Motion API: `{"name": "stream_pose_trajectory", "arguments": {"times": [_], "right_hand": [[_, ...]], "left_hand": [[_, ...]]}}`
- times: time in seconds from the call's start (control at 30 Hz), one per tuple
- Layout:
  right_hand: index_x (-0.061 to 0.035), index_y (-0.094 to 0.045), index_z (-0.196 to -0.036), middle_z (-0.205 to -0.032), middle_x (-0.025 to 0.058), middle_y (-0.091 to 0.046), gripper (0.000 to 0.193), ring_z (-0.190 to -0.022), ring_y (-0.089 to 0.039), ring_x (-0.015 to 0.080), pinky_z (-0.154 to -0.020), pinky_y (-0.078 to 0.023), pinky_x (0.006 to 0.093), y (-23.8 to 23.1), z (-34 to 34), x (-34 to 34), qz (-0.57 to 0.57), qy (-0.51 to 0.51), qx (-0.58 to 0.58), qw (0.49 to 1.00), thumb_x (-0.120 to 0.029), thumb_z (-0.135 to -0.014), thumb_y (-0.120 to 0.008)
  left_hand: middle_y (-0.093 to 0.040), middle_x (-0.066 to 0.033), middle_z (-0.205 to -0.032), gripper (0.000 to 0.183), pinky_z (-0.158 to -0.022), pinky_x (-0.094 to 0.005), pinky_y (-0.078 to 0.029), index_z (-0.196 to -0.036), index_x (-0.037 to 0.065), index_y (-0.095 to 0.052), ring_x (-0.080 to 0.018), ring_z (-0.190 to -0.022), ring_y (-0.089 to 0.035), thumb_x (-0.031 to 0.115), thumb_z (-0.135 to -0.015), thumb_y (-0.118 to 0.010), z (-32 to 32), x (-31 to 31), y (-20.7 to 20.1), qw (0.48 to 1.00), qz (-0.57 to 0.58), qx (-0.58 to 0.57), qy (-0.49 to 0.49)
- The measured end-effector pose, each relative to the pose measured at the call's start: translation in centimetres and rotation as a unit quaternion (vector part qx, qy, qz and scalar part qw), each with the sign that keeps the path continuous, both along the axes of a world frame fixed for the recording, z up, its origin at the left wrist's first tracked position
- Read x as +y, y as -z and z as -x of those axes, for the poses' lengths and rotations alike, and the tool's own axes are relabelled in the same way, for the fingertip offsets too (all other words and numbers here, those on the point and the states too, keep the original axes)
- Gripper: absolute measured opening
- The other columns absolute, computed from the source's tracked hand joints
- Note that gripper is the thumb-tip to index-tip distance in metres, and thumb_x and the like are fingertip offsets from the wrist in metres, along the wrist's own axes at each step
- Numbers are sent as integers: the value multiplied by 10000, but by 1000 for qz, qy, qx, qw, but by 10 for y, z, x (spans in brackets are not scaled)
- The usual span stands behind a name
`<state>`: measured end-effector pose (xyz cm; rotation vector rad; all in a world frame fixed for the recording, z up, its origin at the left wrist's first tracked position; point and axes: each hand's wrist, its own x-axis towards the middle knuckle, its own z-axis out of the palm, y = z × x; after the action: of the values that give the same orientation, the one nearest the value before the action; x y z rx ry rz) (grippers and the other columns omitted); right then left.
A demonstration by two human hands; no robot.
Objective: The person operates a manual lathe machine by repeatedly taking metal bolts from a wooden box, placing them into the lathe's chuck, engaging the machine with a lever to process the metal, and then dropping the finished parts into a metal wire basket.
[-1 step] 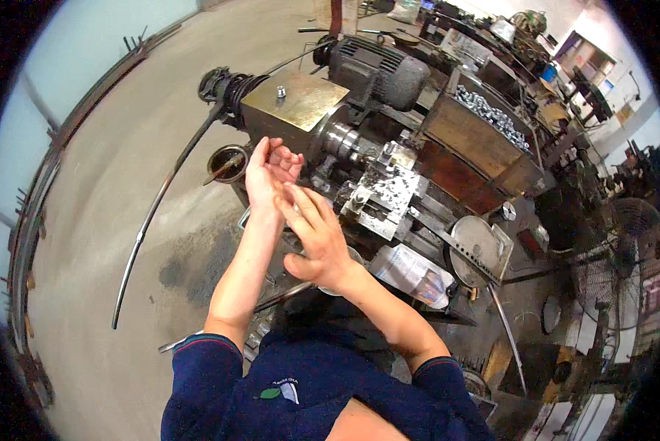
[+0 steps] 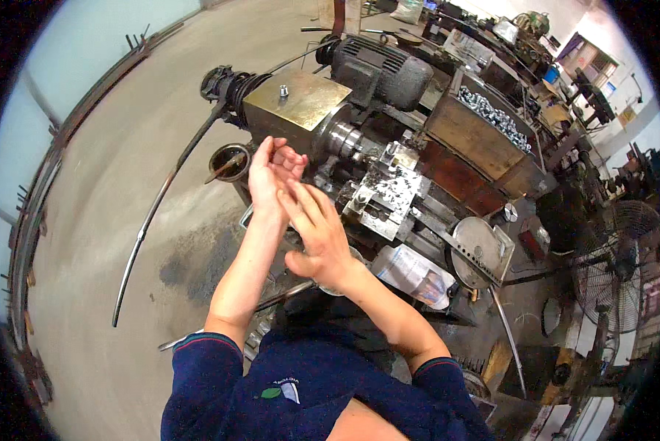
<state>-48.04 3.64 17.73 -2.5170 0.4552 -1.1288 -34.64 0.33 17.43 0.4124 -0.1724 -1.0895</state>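
Observation:
Both of my hands are raised in front of a lathe-like machine, and I see nothing held in either. My left hand (image 2: 272, 176) is palm up, its fingers loosely curled and the thumb apart. Across its wrist and the heel of its palm lie the stretched fingers of my right hand (image 2: 320, 239), back upward. Just beyond the hands are the machine's round metal chuck (image 2: 342, 140) and its tool slide (image 2: 388, 195), scattered with dark chips. Behind my left fingertips stands the headstock box with a brassy top plate (image 2: 297, 99); a small metal fitting (image 2: 283, 91) rests on that plate.
A round pot (image 2: 231, 163) with a stick in it sits left of my left hand. A long bent bar (image 2: 153, 202) slants toward the floor. To the right are a bin of metal parts (image 2: 491, 121), a printed bag (image 2: 414, 275), a round plate (image 2: 479, 246) and a fan (image 2: 616, 257).
The machine sits very slightly further right in the picture. Both hands keep the same pose, right fingers against the left wrist.

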Motion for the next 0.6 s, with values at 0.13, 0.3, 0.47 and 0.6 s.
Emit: {"name": "stream_pose_trajectory", "arguments": {"times": [0.13,0.3,0.47,0.6], "right_hand": [[-55,-452,-1201,-1288,188,-365,707,-1173,-335,387,-984,-307,443,-4,12,-3,-55,-12,32,998,-136,-516,-609],[-55,-596,-1000,-1267,208,-416,469,-1158,-392,386,-949,-343,436,-4,111,-3,-148,-18,77,986,-296,-601,-644],[-9,-608,-971,-1165,148,-543,433,-1075,-503,302,-911,-392,362,40,258,11,-197,297,77,931,-132,-557,-621],[18,-592,-1027,-915,158,-618,497,-880,-596,258,-833,-435,304,44,321,47,-353,467,75,807,-57,-537,-559]], "left_hand": [[-535,-48,-651,199,-705,-357,-458,-843,35,-532,-190,-592,-523,227,-879,-491,3,1,1,1000,1,-26,6],[-536,-24,-636,218,-607,-291,-462,-833,36,-556,-160,-597,-536,247,-870,-515,-42,13,23,964,-116,-224,-87],[-637,-123,-737,302,-640,-314,-470,-865,-17,-624,-241,-663,-613,272,-807,-559,-156,51,157,668,-326,-668,36],[-633,-191,-882,417,-748,-389,-477,-1010,17,-609,-325,-827,-616,312,-715,-622,-192,45,242,474,-471,-737,105]]}}
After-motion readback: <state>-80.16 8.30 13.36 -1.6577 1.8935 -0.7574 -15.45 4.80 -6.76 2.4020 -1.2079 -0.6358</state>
